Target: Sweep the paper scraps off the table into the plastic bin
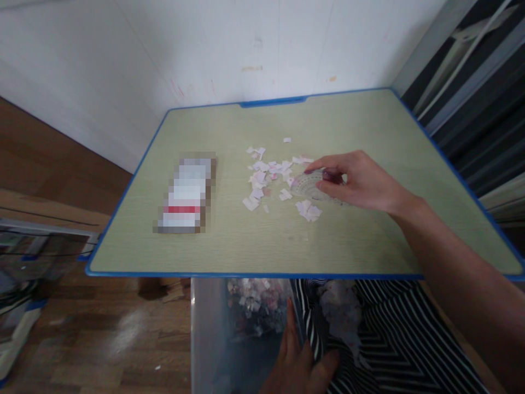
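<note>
Right hand (pixel 355 178) pinched a clear, curved, scale-marked protractor (pixel 304 186) just beside paper scraps (pixel 259 177) at the table (pixel 356 241); fingers hid its right end. Left hand (pixel 297 361) dim, cropped; I couldn't tell its hold.

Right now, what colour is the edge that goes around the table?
Blue! The table edge shows best in the head view.

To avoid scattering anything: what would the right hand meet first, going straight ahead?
Likely the paper scraps beside the clear protractor the right hand holds; height above the tabletop is unclear.
</note>
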